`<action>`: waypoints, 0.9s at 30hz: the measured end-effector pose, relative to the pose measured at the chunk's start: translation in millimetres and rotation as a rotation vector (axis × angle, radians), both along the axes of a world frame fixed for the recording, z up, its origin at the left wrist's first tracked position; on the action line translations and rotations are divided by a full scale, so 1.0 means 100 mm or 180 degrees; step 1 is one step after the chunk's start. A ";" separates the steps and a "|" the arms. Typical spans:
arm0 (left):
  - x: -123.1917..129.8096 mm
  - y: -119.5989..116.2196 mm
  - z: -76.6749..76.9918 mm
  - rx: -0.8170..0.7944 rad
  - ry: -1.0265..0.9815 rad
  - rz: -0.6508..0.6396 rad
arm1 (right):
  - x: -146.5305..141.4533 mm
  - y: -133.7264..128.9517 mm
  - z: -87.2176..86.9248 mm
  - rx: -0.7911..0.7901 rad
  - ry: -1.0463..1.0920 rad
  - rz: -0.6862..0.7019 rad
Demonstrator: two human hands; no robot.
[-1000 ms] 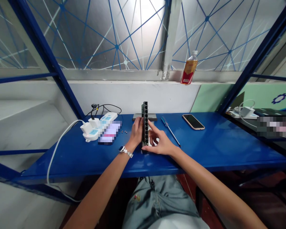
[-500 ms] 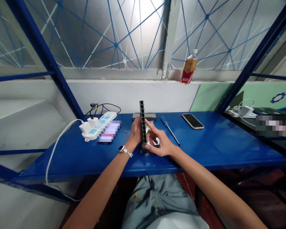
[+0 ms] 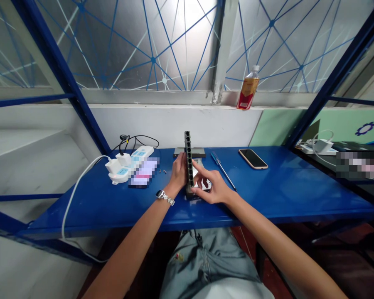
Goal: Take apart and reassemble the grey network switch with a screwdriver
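Leaning slightly further left than in the earlier frame: black multi-port network switch, standing on edge on a blue steel workbench. Left hand grasps the switch, palm against its left side; right hand holds its right side. Blue-handled screwdriver lies just right of the switch.

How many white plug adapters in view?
3. Two white plug adapters sit side by side in the white power strip on the blue metal bench; a third white adapter sits far right, on another white power strip. The pixelated patches could hide more.
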State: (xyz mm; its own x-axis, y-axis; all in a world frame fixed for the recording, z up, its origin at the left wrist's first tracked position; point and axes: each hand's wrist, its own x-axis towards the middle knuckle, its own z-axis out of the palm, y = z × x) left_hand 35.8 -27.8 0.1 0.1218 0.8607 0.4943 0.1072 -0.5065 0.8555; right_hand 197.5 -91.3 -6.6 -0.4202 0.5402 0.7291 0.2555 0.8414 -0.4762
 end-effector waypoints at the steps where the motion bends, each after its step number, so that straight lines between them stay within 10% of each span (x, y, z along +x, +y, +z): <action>1: -0.01 0.00 0.01 0.0060 0.0030 0.0061 | 0.00 0.00 -0.01 0.0023 -0.0005 -0.0039; 13: -0.07 -0.01 0.08 0.0187 0.0265 0.0607 | 0.00 0.08 -0.05 -0.0832 0.0724 -0.0846; 27: -0.34 0.07 0.20 -0.0960 -0.0936 -0.1361 | 0.08 0.17 -0.09 -0.1570 0.0718 -0.0808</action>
State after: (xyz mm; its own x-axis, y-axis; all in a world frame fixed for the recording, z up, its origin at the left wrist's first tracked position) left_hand 1.3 -20.5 20.4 0.3834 0.8730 0.3013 -0.3156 -0.1828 0.9311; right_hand 205.9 -74.1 -16.0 -0.0977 0.9009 0.4230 0.2669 0.4332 -0.8609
